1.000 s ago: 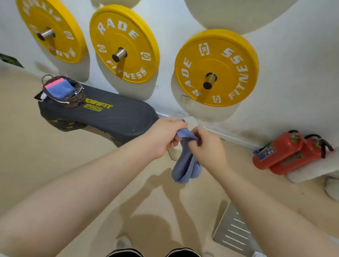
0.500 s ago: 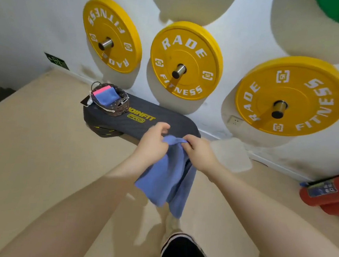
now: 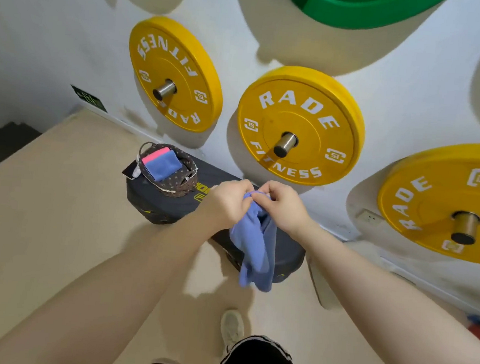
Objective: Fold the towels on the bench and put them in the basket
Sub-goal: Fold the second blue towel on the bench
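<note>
A blue towel (image 3: 253,247) hangs in the air above the black bench (image 3: 172,208), pinched at its top edge by both hands. My left hand (image 3: 225,202) and my right hand (image 3: 279,204) sit close together, almost touching, each gripping the towel's upper hem. The cloth droops in loose folds over the bench's near end. At the bench's far left end stands a dark wicker basket (image 3: 174,186) holding a folded blue towel (image 3: 163,168) on top of a pink towel (image 3: 151,158).
Yellow weight plates (image 3: 299,126) on steel pegs stick out from the white wall just behind the bench, with a green plate (image 3: 349,8) higher up. A dark phone-like object (image 3: 129,170) lies beside the basket. My shoe (image 3: 232,327) is on the beige floor.
The view has swung left and closer to the bench. My hands have come together at the towel's top edge, and the cloth now hangs narrower and bunched over the bench.
</note>
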A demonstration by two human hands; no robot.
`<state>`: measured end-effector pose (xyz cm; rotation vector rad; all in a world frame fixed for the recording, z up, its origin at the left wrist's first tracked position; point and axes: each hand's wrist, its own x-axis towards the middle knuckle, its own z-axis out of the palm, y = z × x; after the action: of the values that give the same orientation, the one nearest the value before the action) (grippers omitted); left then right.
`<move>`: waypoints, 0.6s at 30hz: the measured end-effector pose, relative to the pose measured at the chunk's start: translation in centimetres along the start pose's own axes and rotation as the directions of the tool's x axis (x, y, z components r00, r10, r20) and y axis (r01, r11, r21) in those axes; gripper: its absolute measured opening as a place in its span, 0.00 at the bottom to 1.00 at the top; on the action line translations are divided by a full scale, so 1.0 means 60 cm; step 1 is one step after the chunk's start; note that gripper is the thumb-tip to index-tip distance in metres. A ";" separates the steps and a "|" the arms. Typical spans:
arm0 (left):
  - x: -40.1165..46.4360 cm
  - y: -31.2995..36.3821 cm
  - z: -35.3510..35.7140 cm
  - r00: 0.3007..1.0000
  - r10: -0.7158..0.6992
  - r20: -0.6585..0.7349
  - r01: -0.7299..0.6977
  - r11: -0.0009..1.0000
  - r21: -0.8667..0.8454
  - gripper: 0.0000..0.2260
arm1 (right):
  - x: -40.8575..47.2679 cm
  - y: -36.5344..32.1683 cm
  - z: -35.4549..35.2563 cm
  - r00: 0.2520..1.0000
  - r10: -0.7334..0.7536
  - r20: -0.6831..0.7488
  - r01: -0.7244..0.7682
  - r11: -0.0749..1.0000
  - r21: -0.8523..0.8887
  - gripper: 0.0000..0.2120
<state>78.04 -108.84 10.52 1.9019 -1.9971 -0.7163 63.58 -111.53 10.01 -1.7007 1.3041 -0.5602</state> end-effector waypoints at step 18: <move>0.196 -0.231 -0.104 0.857 0.228 0.461 -0.111 0.957 -0.267 0.08 | 0.166 0.055 0.195 0.812 0.424 -0.402 -0.549 0.788 -0.278 0.09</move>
<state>92.00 -121.48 6.79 1.4822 -2.2048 -1.4251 74.40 -116.51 -0.22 -1.4996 2.1329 -0.2785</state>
